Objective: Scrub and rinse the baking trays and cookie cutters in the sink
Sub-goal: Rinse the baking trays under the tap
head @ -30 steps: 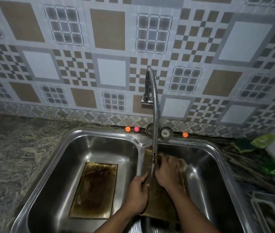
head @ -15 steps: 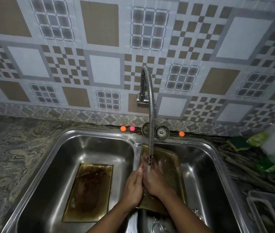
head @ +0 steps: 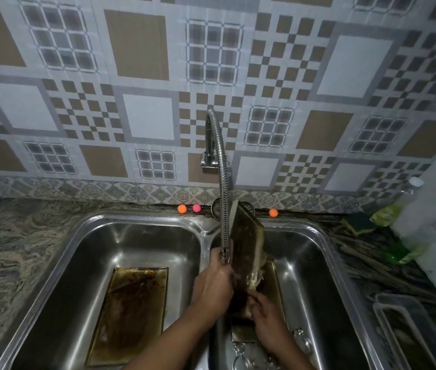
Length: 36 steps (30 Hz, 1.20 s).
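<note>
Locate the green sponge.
Head view: the green sponge lies on the counter at right, past the back-right corner of the sink, just left of the clear bottles.

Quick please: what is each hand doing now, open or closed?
Left hand: grips the tilted baking tray at its edge.
Right hand: grips the same tray lower down.

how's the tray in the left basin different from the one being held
The left tray lies flat and untouched. The held tray is tipped up on edge by the faucet, gripped by the left hand and right hand. Both are brown-stained rectangles.
</note>
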Each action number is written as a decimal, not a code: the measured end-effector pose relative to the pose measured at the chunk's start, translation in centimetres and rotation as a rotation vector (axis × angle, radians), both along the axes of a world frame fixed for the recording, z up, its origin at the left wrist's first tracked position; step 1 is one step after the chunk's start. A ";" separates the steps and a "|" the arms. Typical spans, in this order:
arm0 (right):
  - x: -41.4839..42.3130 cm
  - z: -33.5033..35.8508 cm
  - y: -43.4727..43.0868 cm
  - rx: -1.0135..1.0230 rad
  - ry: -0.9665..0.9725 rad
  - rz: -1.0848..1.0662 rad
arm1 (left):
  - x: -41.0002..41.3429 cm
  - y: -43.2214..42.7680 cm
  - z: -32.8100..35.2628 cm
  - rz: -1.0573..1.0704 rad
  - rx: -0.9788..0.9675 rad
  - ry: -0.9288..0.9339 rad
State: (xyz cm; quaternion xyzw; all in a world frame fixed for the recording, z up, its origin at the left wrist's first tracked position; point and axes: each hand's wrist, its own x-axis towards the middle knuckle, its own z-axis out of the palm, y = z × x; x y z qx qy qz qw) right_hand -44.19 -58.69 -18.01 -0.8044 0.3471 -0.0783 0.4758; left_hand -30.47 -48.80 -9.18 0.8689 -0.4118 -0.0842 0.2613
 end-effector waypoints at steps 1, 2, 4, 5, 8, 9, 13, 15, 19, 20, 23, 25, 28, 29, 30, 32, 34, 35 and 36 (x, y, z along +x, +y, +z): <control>0.7 0.2 0.0 0.067 -0.011 -0.056 | 0.0 -0.1 0.2 -0.030 0.059 -0.080; 1.4 0.1 -0.1 0.135 -0.027 -0.110 | -0.1 -0.1 0.4 -0.052 0.084 -0.142; 3.0 0.0 -0.3 0.255 -0.064 -0.184 | -0.4 0.3 0.7 -0.076 0.102 -0.238; 3.7 -0.2 -0.4 0.291 -0.081 -0.202 | -0.4 0.5 0.3 -0.098 0.083 -0.274; 5.8 -1.5 -0.8 0.382 -0.093 -0.225 | -0.3 1.0 0.0 -0.143 0.148 -0.303; 6.3 -1.0 -0.4 0.400 -0.106 -0.215 | -0.2 1.0 -0.6 -0.160 0.132 -0.269; 7.3 2.2 1.8 0.186 -0.258 -0.193 | -0.1 1.2 -1.8 -0.044 -0.071 -0.080; 6.8 2.3 2.9 -0.023 -0.284 -0.091 | -0.1 1.0 -1.7 0.048 -0.178 0.046; 5.9 1.8 2.4 -0.198 -0.228 0.067 | 0.5 0.1 -1.4 0.042 -0.348 0.193; 6.0 1.8 1.4 -0.238 -0.181 0.079 | 0.7 0.0 -1.3 0.020 -0.358 0.208; 7.6 2.3 -2.0 -0.278 0.007 -0.065 | 0.9 0.2 -1.4 -0.012 -0.395 0.267; 8.9 3.4 -3.4 -0.248 0.136 -0.183 | 0.5 0.2 -1.6 -0.022 -0.403 0.320; 9.7 3.9 -2.9 -0.419 0.102 0.076 | 1.0 0.1 -2.5 0.027 -0.413 0.462; 9.6 4.0 -2.3 -0.454 0.055 0.225 | 1.3 0.2 -2.6 0.053 -0.393 0.500; 9.2 4.0 -1.5 -0.472 0.037 0.358 | 1.7 0.4 -2.7 0.079 -0.390 0.550; 8.0 3.8 -0.4 -0.458 0.039 0.522 | 2.2 0.9 -3.3 0.122 -0.397 0.665; 6.5 3.8 -0.5 -0.420 0.082 0.550 | 2.1 1.4 -4.1 0.135 -0.363 0.737; 5.8 3.8 -0.9 -0.433 0.153 0.521 | 1.8 1.5 -4.6 0.137 -0.338 0.736; 5.4 3.9 -1.4 -0.462 0.258 0.468 | 1.5 1.6 -5.3 0.150 -0.317 0.735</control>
